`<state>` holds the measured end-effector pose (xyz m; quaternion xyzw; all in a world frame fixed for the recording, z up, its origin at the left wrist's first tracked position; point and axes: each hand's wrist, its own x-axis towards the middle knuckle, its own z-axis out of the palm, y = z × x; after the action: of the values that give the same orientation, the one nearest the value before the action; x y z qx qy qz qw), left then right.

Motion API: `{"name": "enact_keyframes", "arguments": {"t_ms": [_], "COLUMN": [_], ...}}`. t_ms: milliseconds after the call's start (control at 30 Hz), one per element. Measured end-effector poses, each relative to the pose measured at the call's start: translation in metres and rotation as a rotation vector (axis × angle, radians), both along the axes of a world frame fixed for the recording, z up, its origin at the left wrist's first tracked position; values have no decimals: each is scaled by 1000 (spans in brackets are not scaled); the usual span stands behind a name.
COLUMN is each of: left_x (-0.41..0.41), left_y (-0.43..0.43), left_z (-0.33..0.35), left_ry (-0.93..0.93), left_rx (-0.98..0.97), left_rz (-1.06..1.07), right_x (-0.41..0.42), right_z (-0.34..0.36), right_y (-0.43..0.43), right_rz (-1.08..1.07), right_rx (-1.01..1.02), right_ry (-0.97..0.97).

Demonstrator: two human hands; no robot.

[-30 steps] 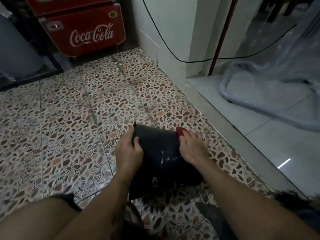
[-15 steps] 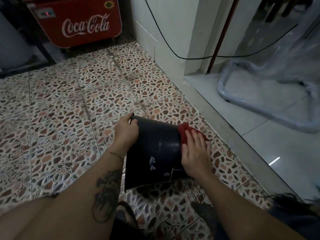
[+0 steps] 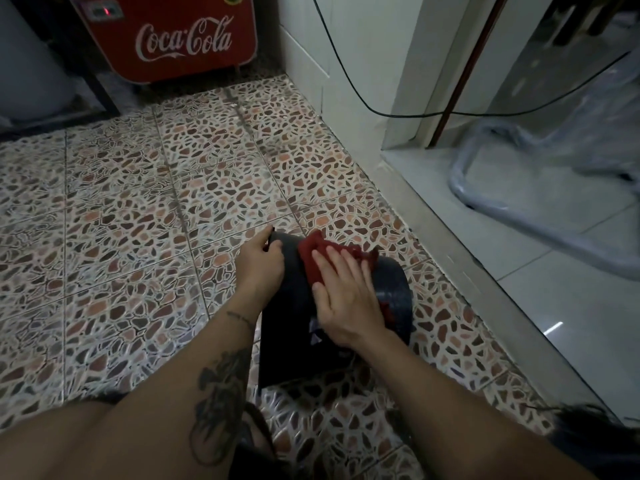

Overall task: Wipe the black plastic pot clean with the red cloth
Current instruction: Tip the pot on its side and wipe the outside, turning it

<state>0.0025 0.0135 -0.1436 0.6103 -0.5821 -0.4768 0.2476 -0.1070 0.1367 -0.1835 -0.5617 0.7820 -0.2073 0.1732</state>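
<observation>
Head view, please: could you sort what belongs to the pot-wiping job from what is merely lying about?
Belongs to the job:
black plastic pot
red cloth
left hand, gripping the pot's edge
right hand, pressing the cloth flat

Lying about:
Coca-Cola cooler
black cable
plastic-wrapped tubing

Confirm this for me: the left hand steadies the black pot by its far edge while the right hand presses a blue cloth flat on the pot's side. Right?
Not quite: the cloth is red, not blue, as the head view shows. The rest holds: the left hand steadies the black pot by its far edge while the right hand presses the cloth flat on its side.
</observation>
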Motion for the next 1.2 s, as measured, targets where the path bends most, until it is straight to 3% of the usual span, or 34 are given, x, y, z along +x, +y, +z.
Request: {"name": "enact_keyframes", "arguments": {"t_ms": [267,433,500,600,733,933,1200], "left_x": [-6,-24,-29,-33,-33,-33,13], "left_y": [8,9,5,0,-9,-9,57], "left_z": [-3,-6,-5,-3,-3,3,8], "left_ry": [27,-24,-81,-118,-126,-174,-254], "left_rx": [-9,3,-12,-17,-29,-68,-324], "left_rz": [23,-2,-1,9,-16,-71,-269], "right_x": [-80,-81,-55,-6,0,-58,-75], "right_z": [-18,-26,-21,-8,-4,-20,-14], "right_y": [-24,5,18,19,17,44,24], "right_rz": [-260,-436,-431,-239,-33,-338,-384], "right_rx": [280,222,118,-30,-77,138,212], "right_ry": [21,103,125,66,39,81,37]}}
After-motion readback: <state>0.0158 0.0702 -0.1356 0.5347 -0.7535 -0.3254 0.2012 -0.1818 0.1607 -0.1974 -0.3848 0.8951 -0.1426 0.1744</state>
